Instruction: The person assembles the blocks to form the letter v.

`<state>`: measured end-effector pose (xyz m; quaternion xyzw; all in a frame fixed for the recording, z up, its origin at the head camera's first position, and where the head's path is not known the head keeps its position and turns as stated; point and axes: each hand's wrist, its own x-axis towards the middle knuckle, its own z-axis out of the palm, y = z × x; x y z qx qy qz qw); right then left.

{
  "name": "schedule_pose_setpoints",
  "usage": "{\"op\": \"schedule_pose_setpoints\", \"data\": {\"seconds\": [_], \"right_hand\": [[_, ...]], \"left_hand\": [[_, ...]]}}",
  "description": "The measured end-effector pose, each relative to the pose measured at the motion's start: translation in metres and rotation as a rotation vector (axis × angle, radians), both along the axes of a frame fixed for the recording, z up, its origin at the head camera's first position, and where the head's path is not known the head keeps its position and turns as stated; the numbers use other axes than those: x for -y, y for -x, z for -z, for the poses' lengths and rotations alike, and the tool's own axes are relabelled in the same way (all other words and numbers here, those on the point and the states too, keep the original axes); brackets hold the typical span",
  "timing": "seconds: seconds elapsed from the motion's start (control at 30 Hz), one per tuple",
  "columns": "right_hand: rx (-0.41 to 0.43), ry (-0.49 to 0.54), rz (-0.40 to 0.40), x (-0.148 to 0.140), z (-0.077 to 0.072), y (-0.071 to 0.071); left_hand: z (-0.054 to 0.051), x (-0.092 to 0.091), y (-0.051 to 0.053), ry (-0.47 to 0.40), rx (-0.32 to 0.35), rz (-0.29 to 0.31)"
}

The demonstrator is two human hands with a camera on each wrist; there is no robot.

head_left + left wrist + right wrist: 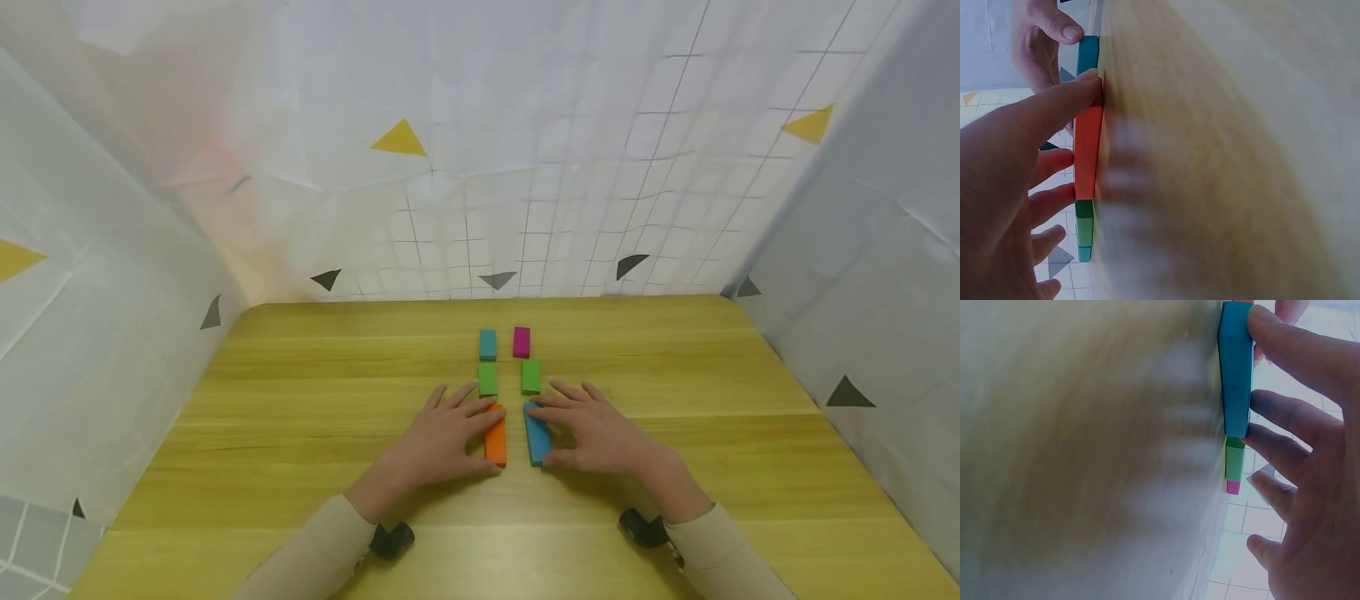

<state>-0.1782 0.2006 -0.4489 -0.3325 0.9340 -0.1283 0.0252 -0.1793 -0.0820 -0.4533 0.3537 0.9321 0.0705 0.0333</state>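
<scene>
An orange block (pixel 495 442) lies flat on the wooden table, its long side pointing away from me. My left hand (pixel 442 437) holds it lengthwise, thumb at the near end and fingertips at the far end; the other fingers spread past it. To its right lies a blue block (pixel 537 440), slightly turned. My right hand (pixel 603 433) spans that one likewise, the thumb (pixel 1291 347) on its near end and fingertips towards its far end. A narrow gap separates the two blocks.
Beyond the hands lie a left green block (pixel 487 379) and a right green block (pixel 531 377). Farther back are a teal block (pixel 487 344) and a magenta block (pixel 522 342). White sheets with dark and yellow triangles (pixel 401 138) enclose the wooden table (pixel 315 367).
</scene>
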Motion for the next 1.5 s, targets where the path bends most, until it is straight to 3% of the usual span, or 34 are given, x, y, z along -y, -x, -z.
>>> {"op": "schedule_pose_setpoints", "data": {"seconds": [0.5,0.87,1.17,1.5], "right_hand": [[0.008,0.005,0.003,0.0,-0.001,-0.001],[0.024,0.024,0.011,-0.001,0.001,-0.001],[0.031,0.031,0.01,0.0,0.003,-0.001],[0.032,0.036,0.018,-0.001,0.006,-0.001]], "left_hand": [[-0.001,-0.005,-0.001,-0.041,-0.01,-0.032],[-0.003,-0.009,-0.013,-0.074,-0.038,-0.093],[-0.005,-0.013,-0.023,-0.05,-0.076,-0.154],[-0.003,-0.016,-0.032,-0.033,-0.084,-0.166]]}}
